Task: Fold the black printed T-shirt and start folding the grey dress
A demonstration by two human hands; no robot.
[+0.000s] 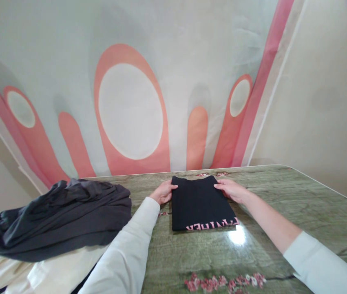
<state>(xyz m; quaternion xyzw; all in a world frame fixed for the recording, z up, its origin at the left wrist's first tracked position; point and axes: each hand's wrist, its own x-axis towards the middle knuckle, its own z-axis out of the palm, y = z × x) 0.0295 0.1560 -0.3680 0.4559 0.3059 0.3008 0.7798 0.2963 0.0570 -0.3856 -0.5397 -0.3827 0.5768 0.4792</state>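
A black garment [202,202], folded into a near-rectangle, lies on the table with pink lettering along its near edge. The letters are partly folded out of sight and look upside down. At its far left corner, my left hand [164,192] pinches the cloth, thumb on top and the fingers mostly hidden. On the opposite side my right hand [230,190] grips the far right corner in the same way, thumb over the fabric. Both forearms reach forward in pale sleeves, the right one pushed up.
Dark grey cloth [66,216] is heaped at the left over cream fabric [63,267]. The wood-patterned table [283,208] carries printed pink blossoms [222,281]. Behind its far edge hangs a backdrop [176,73] with pink arches and ovals. A plain wall [329,102] stands at the right.
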